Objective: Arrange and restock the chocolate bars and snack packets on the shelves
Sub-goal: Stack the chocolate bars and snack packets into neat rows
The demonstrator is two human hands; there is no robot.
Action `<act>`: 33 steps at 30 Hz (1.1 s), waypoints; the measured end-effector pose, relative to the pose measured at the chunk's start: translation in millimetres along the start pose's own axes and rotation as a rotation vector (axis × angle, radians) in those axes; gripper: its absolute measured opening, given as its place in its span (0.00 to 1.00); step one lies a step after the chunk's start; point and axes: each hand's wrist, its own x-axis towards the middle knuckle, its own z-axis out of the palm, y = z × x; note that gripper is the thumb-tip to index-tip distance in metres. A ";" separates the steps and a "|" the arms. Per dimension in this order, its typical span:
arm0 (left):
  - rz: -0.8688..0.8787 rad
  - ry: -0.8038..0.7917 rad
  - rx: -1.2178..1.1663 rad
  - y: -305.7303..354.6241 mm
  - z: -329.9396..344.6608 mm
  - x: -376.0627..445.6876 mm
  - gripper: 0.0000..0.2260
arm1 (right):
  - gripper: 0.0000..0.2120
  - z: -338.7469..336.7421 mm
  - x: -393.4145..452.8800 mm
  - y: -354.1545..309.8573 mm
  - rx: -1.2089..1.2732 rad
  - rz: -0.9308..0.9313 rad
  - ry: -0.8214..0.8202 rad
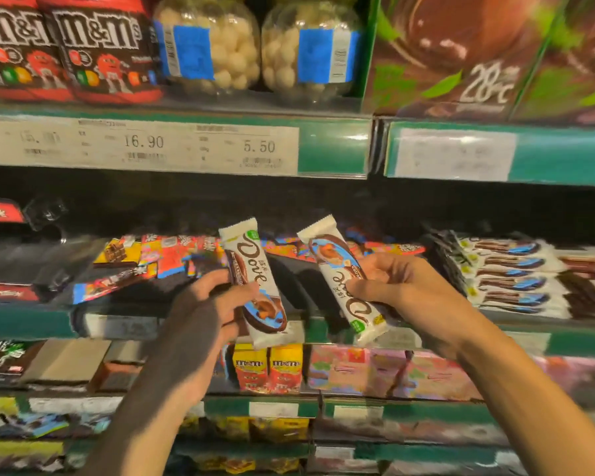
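Observation:
My left hand grips a white Dove chocolate bar with its logo upright, held in front of the middle shelf. My right hand pinches a second white Dove bar, turned the other way round with its logo at the lower end. Both bars tilt with their tops leaning left and do not touch each other. A stack of matching white bars lies on the middle shelf at the right. Loose colourful snack packets lie scattered on the same shelf behind my hands.
The upper shelf holds M&M's bags, two clear jars of white balls and a brown-green box. Price labels line the green shelf edge. Yellow M&M's boxes and pink packets stand below.

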 end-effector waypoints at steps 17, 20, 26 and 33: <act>-0.052 -0.101 -0.173 -41.5 229.7 -14.1 0.13 | 0.10 -227.2 -97.0 31.3 -0.062 -0.016 0.201; -0.052 -0.101 -0.159 -46.2 249.4 -13.4 0.05 | 0.11 -257.7 -101.6 33.0 -0.121 -0.018 0.213; -0.045 -0.072 -0.182 -42.9 266.3 -9.1 0.16 | 0.11 -285.3 -96.6 31.8 -0.153 -0.012 0.203; -0.046 -0.096 -0.163 -32.5 261.8 9.2 0.08 | 0.12 -280.0 -82.7 27.8 -0.111 0.047 0.253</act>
